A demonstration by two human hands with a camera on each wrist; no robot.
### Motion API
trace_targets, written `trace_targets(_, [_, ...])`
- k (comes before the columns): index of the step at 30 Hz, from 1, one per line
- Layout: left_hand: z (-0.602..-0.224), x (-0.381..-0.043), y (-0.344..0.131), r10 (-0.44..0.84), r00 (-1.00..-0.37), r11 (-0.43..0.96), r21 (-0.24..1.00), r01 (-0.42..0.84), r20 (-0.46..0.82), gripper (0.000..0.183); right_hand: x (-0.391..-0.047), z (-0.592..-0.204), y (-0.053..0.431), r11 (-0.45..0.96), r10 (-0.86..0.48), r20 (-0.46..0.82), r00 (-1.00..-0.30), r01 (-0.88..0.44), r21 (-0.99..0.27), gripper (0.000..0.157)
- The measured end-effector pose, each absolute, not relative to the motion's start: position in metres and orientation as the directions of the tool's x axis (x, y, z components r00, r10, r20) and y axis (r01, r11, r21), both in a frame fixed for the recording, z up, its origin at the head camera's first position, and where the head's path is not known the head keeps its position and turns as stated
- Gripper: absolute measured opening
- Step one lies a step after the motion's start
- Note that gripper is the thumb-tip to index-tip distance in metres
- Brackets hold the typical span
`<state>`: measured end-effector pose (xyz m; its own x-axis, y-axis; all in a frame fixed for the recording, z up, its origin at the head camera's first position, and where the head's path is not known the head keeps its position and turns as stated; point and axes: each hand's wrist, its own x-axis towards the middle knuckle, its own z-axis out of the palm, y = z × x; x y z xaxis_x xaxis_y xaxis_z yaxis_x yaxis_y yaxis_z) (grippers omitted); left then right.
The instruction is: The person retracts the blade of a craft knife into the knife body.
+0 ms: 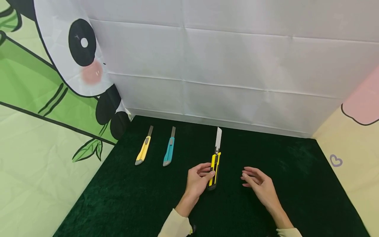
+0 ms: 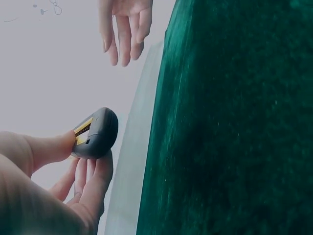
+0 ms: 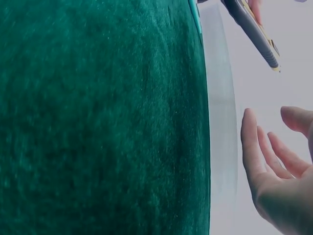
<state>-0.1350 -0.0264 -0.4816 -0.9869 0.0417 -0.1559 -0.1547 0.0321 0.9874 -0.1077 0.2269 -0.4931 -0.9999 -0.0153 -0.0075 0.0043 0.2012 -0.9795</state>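
Between thumb and fingers, my left hand (image 1: 199, 181) pinches a yellow and black utility knife (image 1: 217, 161) by its handle. Its wide blade (image 1: 218, 138) is out and points toward the back wall. In the left wrist view the dark butt end of the knife (image 2: 103, 132) faces the camera, with the thumb on one side and fingers beneath. To the right of the knife, my right hand (image 1: 262, 187) hovers with relaxed, slightly bent fingers and holds nothing. The right wrist view shows its thumb and fingers (image 3: 252, 147) spread apart, with the knife handle beyond them.
On the dark green cloth (image 1: 118, 204) to the left lie a pale yellow utility knife (image 1: 143, 149) and a teal utility knife (image 1: 169, 151), both with blades out and pointing away. A white wall sheet (image 1: 225, 65) rises behind the table. Printed cartoon sheets (image 1: 59, 108) hang at the sides.
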Motion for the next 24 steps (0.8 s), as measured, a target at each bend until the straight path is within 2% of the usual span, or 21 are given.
trace_targets(24, [-0.487,-0.117,-0.006,0.082,-0.985,-0.023,0.987,-0.157,-0.155,0.029,-0.111,-0.496,0.212,0.208,-0.009,-0.04,-0.999,0.037,-0.977,0.047])
